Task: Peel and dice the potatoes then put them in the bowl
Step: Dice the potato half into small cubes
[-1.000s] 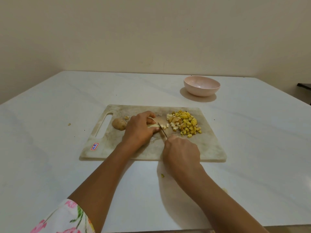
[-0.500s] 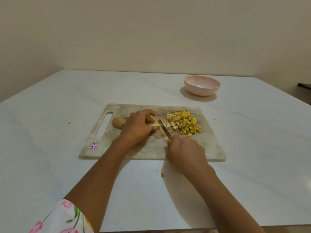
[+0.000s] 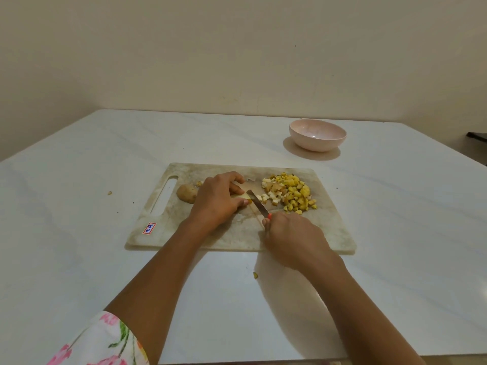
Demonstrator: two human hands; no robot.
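Observation:
A marbled cutting board (image 3: pixel 232 233) lies on the white table. My left hand (image 3: pixel 218 198) curls over a pale piece of peeled potato (image 3: pixel 242 199), mostly hidden under the fingers. My right hand (image 3: pixel 292 238) grips a red-handled knife (image 3: pixel 257 204), its blade angled against the piece's right end. A heap of yellow and white diced potato (image 3: pixel 290 192) sits on the board's right part. A whole unpeeled potato (image 3: pixel 186 193) rests near the board's handle slot. The pink bowl (image 3: pixel 317 134) stands behind the board to the right, with nothing in it.
A small scrap (image 3: pixel 109 192) lies on the table left of the board, and another bit (image 3: pixel 255 275) lies in front of it. The table's front edge is close below my forearms. A dark object (image 3: pixel 477 135) shows at the far right.
The knife has come back from its cut and now lies more flat and angled, blade showing. My right hand drew slightly right and toward me. My left hand stayed on the potato piece.

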